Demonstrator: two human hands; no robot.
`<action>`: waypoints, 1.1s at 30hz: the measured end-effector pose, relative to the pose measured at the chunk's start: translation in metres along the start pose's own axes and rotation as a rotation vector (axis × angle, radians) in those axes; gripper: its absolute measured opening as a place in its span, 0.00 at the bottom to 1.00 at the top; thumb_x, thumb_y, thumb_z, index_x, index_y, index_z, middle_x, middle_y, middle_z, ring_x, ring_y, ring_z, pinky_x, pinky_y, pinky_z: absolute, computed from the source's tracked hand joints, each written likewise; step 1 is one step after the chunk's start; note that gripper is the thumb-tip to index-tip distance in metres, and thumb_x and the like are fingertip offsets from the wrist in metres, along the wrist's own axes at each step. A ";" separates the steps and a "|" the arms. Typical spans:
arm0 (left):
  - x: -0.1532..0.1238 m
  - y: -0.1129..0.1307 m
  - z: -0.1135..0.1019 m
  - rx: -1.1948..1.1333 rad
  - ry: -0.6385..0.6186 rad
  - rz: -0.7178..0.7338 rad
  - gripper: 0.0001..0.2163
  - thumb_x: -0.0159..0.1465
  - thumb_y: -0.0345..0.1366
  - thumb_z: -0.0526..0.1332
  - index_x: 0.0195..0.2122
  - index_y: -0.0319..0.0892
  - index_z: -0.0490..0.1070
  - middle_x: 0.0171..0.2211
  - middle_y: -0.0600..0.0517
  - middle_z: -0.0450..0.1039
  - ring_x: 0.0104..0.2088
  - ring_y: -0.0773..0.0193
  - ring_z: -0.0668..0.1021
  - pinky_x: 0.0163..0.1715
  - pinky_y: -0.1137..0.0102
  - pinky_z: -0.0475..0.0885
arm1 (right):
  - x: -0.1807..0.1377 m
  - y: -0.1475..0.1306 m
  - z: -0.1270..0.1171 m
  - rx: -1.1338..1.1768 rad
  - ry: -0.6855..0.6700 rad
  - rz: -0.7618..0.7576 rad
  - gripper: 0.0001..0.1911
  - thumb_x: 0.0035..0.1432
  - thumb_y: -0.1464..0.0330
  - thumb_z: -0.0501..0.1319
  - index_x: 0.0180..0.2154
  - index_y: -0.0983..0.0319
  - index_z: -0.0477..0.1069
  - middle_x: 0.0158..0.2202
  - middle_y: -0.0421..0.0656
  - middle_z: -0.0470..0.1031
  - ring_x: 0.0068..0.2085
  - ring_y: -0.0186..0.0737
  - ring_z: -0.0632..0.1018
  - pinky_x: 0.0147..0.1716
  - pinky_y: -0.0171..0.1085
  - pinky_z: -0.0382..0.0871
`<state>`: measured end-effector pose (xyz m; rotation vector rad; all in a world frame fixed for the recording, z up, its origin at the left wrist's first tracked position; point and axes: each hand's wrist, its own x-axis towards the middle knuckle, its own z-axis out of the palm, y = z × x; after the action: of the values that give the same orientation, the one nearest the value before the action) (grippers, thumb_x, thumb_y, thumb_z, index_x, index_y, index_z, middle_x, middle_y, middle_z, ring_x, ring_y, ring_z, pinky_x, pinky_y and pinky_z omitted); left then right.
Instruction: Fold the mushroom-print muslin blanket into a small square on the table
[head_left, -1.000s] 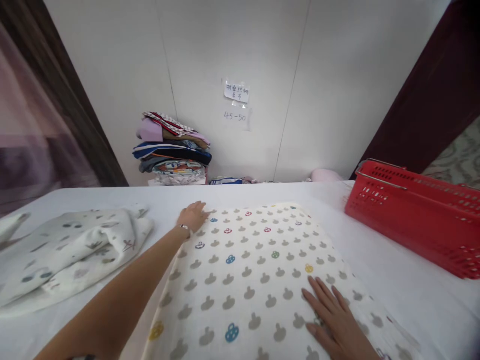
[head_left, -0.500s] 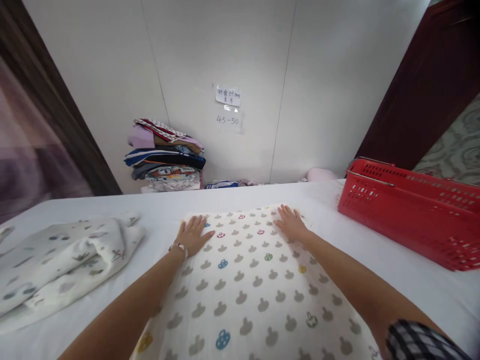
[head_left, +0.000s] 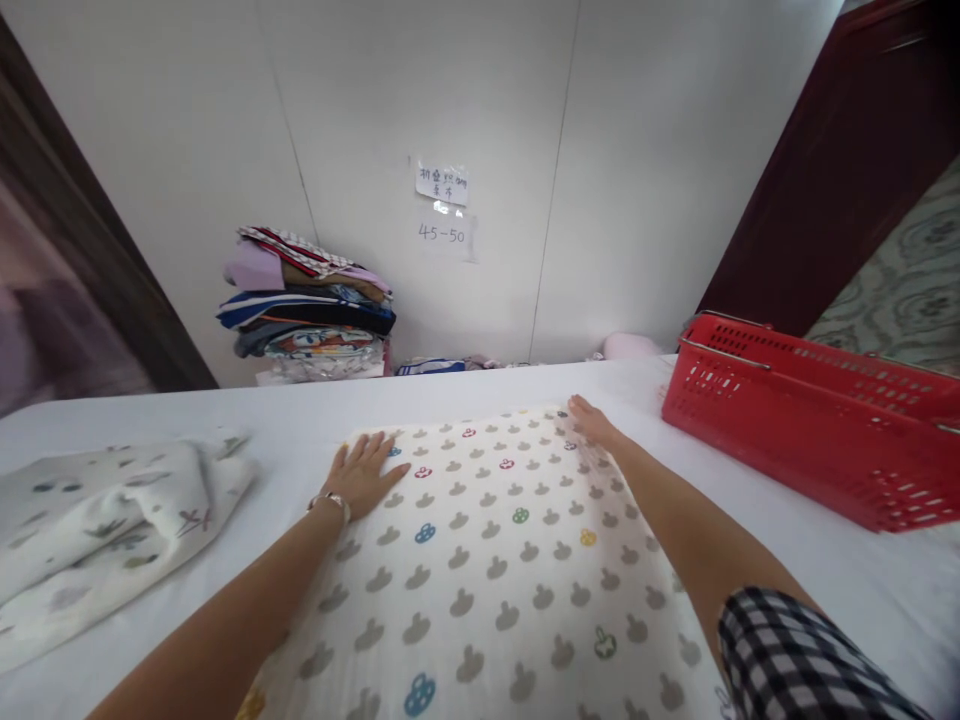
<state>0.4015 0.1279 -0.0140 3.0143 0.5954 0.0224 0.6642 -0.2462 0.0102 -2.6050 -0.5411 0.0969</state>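
Observation:
A white cloth [head_left: 480, 560] printed with grey and coloured mushrooms lies spread flat in front of me. My left hand [head_left: 366, 474] rests on its far left corner, fingers spread and palm down, with a bracelet on the wrist. At the far right corner, my right hand [head_left: 592, 422] lies along the cloth's edge, seen from the side with its fingers stretched out. Neither hand grips anything. The cloth's near end runs out of view below.
A crumpled white cloth with leaf prints [head_left: 120, 530] lies at left on the white-covered table [head_left: 300, 415]. A red plastic basket [head_left: 795, 420] stands at right. Folded fabrics [head_left: 307, 310] are stacked behind the table, and paper signs [head_left: 442, 210] hang on the wall.
My right hand has slid outward to the right edge of the cloth and turned onto its side. My left hand stays on the left corner. The whole view has shifted slightly.

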 end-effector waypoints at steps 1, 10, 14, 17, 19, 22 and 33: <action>0.001 0.000 0.001 0.003 0.003 0.000 0.33 0.60 0.58 0.43 0.63 0.46 0.48 0.65 0.52 0.42 0.64 0.54 0.45 0.61 0.54 0.41 | -0.002 0.008 -0.009 0.020 0.042 0.025 0.31 0.64 0.56 0.36 0.60 0.65 0.55 0.62 0.47 0.55 0.61 0.43 0.58 0.56 0.40 0.53; 0.002 0.001 0.000 0.019 -0.016 -0.007 0.34 0.60 0.58 0.41 0.64 0.46 0.46 0.65 0.54 0.40 0.64 0.55 0.44 0.61 0.55 0.39 | -0.035 0.048 -0.039 0.074 0.089 0.166 0.17 0.56 0.67 0.52 0.41 0.69 0.74 0.36 0.48 0.77 0.35 0.38 0.75 0.33 0.33 0.65; 0.002 0.000 0.001 0.018 -0.009 -0.002 0.34 0.60 0.58 0.41 0.64 0.46 0.46 0.65 0.53 0.40 0.64 0.55 0.44 0.61 0.55 0.40 | -0.036 0.036 -0.029 0.018 0.074 0.148 0.13 0.52 0.64 0.58 0.34 0.65 0.76 0.36 0.47 0.77 0.38 0.40 0.74 0.35 0.34 0.63; 0.003 -0.001 0.001 0.017 -0.008 -0.001 0.34 0.60 0.58 0.41 0.64 0.45 0.47 0.65 0.54 0.40 0.64 0.55 0.44 0.61 0.55 0.39 | -0.034 0.029 -0.024 -0.041 0.070 0.170 0.13 0.51 0.62 0.60 0.32 0.65 0.76 0.36 0.48 0.76 0.37 0.42 0.73 0.33 0.36 0.61; 0.003 -0.001 0.001 0.016 -0.010 -0.006 0.34 0.60 0.58 0.41 0.64 0.45 0.46 0.65 0.54 0.40 0.64 0.56 0.44 0.61 0.55 0.39 | -0.032 0.027 -0.023 -0.071 0.072 0.186 0.12 0.51 0.62 0.60 0.32 0.65 0.75 0.36 0.49 0.76 0.36 0.42 0.73 0.33 0.36 0.61; 0.002 0.000 0.000 0.011 -0.014 -0.012 0.34 0.60 0.58 0.41 0.64 0.46 0.46 0.65 0.54 0.40 0.65 0.56 0.43 0.61 0.56 0.39 | -0.029 0.027 -0.023 -0.096 0.092 0.214 0.14 0.55 0.60 0.56 0.33 0.63 0.74 0.37 0.47 0.76 0.37 0.40 0.73 0.32 0.34 0.61; 0.002 -0.001 0.002 -0.019 0.007 0.000 0.34 0.60 0.58 0.42 0.63 0.45 0.48 0.65 0.53 0.42 0.64 0.55 0.45 0.61 0.55 0.39 | -0.028 0.022 -0.016 -0.192 0.107 0.292 0.14 0.56 0.60 0.56 0.39 0.62 0.71 0.41 0.46 0.75 0.41 0.42 0.74 0.32 0.33 0.61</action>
<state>0.4031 0.1294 -0.0161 2.9973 0.5921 0.0383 0.6486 -0.2827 0.0133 -2.8412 -0.1357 -0.0004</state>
